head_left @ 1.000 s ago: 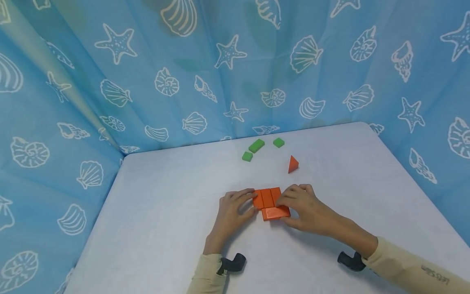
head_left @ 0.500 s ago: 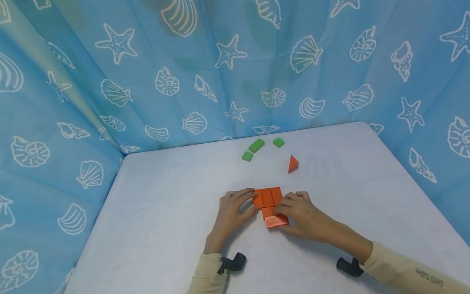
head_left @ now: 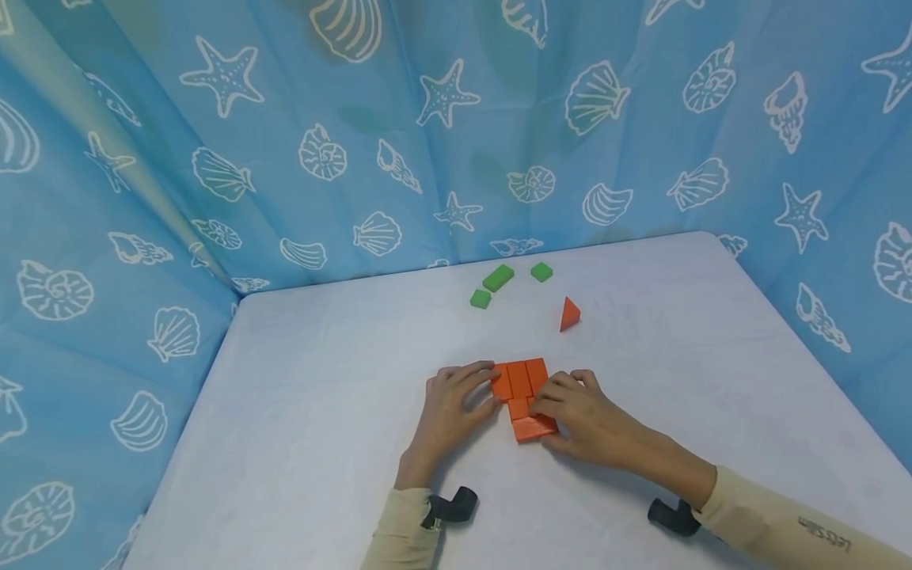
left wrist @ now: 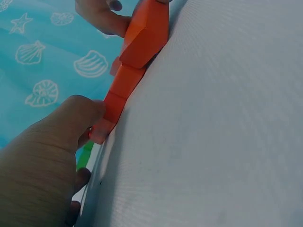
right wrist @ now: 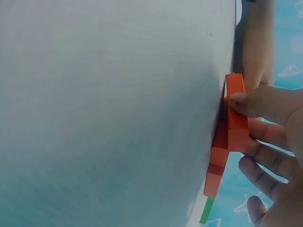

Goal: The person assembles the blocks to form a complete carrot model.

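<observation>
Flat orange blocks lie together on the white table: a back row of upright rectangles (head_left: pixel 519 380) and smaller pieces (head_left: pixel 521 408) in front of it. My left hand (head_left: pixel 450 408) holds the left block (head_left: pixel 501 385) of the back row, index finger at its back corner and thumb at its front corner. My right hand (head_left: pixel 580 417) pinches a long orange block (head_left: pixel 533 429) at the front of the group. In the right wrist view the thumb lies across that block (right wrist: pixel 237 127). Right-hand fingers hide the right side of the group.
Behind the group stands an orange triangular block (head_left: pixel 570 314). Farther back lie a long green block (head_left: pixel 498 278) and two small green blocks, one nearer (head_left: pixel 480 298), one to the right (head_left: pixel 541 271). A blue shell-print curtain (head_left: pixel 399 119) borders the table (head_left: pixel 321 380).
My right hand has drawn the long orange block toward me, and smaller orange pieces now show between it and the back row. The left hand has stayed in place.
</observation>
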A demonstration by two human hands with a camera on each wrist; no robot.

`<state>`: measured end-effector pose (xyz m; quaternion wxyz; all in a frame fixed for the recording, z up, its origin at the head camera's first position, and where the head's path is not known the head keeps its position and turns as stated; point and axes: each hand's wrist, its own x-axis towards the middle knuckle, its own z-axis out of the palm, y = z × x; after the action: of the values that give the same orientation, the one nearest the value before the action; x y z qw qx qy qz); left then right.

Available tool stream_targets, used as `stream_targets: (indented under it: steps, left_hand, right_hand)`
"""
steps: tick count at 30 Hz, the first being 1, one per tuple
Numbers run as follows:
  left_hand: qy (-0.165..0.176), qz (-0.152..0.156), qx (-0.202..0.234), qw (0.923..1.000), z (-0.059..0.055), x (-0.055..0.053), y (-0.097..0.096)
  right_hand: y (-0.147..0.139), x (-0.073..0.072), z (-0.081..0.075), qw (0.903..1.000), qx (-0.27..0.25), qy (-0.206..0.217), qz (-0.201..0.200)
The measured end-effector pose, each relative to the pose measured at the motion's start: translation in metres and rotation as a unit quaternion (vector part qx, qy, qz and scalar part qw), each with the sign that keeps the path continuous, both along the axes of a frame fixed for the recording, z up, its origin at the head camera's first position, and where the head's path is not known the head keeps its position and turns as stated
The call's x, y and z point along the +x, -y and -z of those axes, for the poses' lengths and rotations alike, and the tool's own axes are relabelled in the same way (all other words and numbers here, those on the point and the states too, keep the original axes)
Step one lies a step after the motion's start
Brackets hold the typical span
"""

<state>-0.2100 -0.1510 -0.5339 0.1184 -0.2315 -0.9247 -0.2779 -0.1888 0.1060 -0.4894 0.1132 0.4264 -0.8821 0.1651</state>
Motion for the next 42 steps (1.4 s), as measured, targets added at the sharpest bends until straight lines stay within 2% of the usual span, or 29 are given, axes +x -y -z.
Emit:
stream_targets:
  steps: [6, 12, 18, 23, 28, 32, 35, 38, 42]
  left_hand:
    - [-0.012, 0.008, 0.010, 0.9999, -0.003, 0.000, 0.001]
    - [-0.012, 0.009, 0.010, 0.9998, -0.002, 0.000, 0.000]
    - [-0.003, 0.004, 0.011, 0.9999, -0.002, -0.001, 0.001]
    - [0.006, 0.001, 0.008, 1.0000, -0.001, 0.000, 0.000]
    - [-0.001, 0.011, 0.014, 0.9998, 0.001, -0.001, 0.000]
    - [-0.010, 0.010, 0.016, 0.9998, 0.002, -0.001, 0.000]
    - [-0.012, 0.010, 0.018, 0.9997, 0.003, -0.002, 0.000]
    - [-0.014, 0.011, 0.015, 0.9997, 0.004, -0.002, 0.000]
    - [-0.012, 0.006, 0.009, 0.9999, 0.002, -0.002, 0.002]
  right_hand:
    - [0.002, 0.001, 0.001, 1.0000, 0.003, 0.005, 0.000]
    - [0.003, 0.004, 0.003, 0.9999, 0.009, 0.009, 0.005]
    - [0.000, -0.007, -0.006, 0.9994, 0.014, 0.015, 0.029]
    - [-0.009, -0.032, -0.017, 0.9969, 0.009, 0.024, 0.074]
    - [-0.023, -0.070, -0.026, 0.9926, 0.018, 0.036, 0.115]
    - [-0.035, -0.106, -0.029, 0.9879, 0.049, 0.042, 0.141]
    - [-0.044, -0.126, -0.029, 0.9845, 0.086, 0.043, 0.147]
    - [-0.051, -0.137, -0.030, 0.9838, 0.109, 0.039, 0.137]
    - [-0.053, -0.141, -0.029, 0.9855, 0.114, 0.028, 0.123]
